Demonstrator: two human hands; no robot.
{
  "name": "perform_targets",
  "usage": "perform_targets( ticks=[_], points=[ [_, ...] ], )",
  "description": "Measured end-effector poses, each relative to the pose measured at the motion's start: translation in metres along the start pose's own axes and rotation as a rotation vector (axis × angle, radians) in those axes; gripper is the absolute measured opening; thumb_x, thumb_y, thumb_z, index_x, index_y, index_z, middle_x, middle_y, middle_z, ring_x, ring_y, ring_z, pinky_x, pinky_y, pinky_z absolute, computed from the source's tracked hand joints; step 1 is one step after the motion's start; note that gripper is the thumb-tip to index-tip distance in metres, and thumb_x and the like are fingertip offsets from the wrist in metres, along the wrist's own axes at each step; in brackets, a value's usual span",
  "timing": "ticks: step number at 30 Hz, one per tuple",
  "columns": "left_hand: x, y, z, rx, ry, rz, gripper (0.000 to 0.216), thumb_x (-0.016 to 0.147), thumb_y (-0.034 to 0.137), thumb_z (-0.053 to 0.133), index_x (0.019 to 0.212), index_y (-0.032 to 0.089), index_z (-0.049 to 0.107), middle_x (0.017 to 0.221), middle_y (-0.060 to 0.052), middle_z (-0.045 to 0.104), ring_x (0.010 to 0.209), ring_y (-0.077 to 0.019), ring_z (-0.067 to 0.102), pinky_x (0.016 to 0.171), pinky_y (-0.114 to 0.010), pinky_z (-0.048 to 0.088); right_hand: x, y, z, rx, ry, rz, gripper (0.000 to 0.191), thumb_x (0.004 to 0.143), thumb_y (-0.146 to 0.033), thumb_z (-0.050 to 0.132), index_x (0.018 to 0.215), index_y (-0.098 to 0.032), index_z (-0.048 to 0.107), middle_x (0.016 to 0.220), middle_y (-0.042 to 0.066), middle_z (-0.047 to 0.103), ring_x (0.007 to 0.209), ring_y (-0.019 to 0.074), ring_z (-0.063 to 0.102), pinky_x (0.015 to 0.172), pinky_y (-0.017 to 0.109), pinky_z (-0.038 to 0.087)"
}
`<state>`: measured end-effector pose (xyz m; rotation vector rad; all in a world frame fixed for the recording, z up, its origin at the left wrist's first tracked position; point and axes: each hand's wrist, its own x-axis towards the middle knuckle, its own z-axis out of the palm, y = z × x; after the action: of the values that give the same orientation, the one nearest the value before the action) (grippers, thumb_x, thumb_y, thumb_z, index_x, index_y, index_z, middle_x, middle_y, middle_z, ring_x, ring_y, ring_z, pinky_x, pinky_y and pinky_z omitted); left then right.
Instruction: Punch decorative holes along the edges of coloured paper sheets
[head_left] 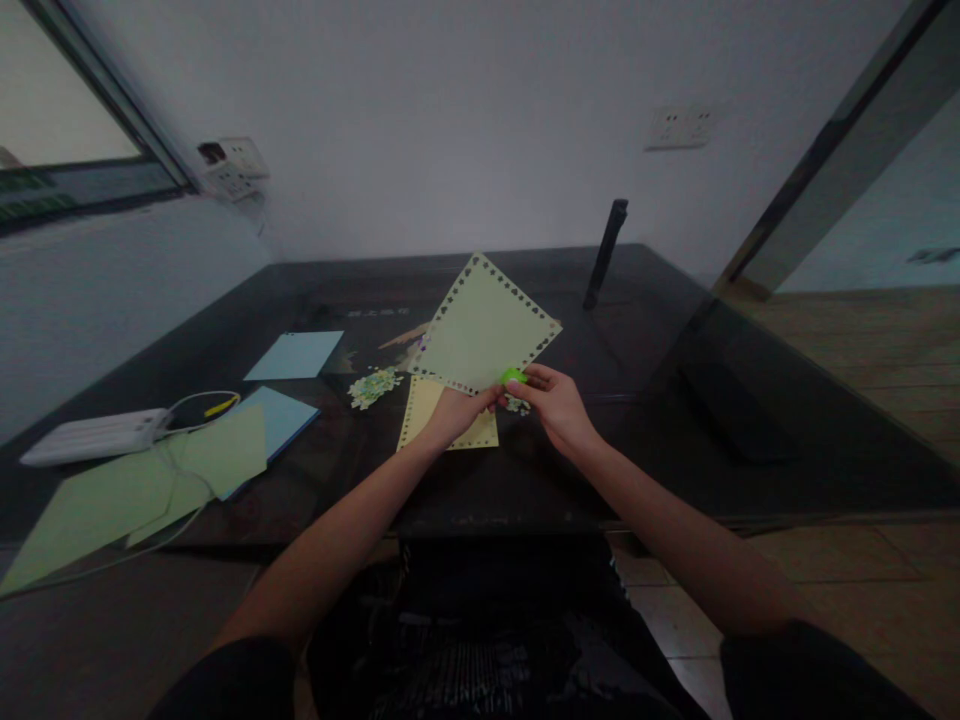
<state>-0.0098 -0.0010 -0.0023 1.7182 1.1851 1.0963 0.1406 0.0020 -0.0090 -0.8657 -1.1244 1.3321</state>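
A pale green sheet of paper (484, 325) with small shapes punched along its edges is held up at a slant, one corner pointing away from me. My left hand (469, 408) grips its near edge. In my right hand (551, 400) is a bright green craft punch (514, 377), set at the sheet's near corner. A yellow sheet (420, 410) with a similar punched border lies beneath my left hand. Small punched-out paper bits (373, 387) form a pile to the left, and a few more bits (517, 405) show under my right hand.
A light blue sheet (296, 355) lies at the left. Nearer are green sheets (97, 505), a blue stack (289, 425) and a white power strip (97, 437) with a cable. A black upright bar (606, 255) stands at the back right, and a flat dark object (727, 412) rests at right.
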Motion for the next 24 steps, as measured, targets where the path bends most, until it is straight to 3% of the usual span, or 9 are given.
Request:
perform_targets(
  ticks=[24],
  points=[
    [-0.0016, 0.0021, 0.0046, 0.006, 0.02, -0.012, 0.029, 0.078, 0.04, 0.056, 0.061, 0.017, 0.059, 0.058, -0.001, 0.06, 0.054, -0.0127, 0.052, 0.066, -0.028, 0.044, 0.0018, 0.0035, -0.0028, -0.038, -0.014, -0.052, 0.023, 0.058, -0.031, 0.078, 0.072, -0.018, 0.065, 0.078, 0.003, 0.068, 0.075, 0.0168, 0.061, 0.078, 0.034, 0.046]
  ],
)
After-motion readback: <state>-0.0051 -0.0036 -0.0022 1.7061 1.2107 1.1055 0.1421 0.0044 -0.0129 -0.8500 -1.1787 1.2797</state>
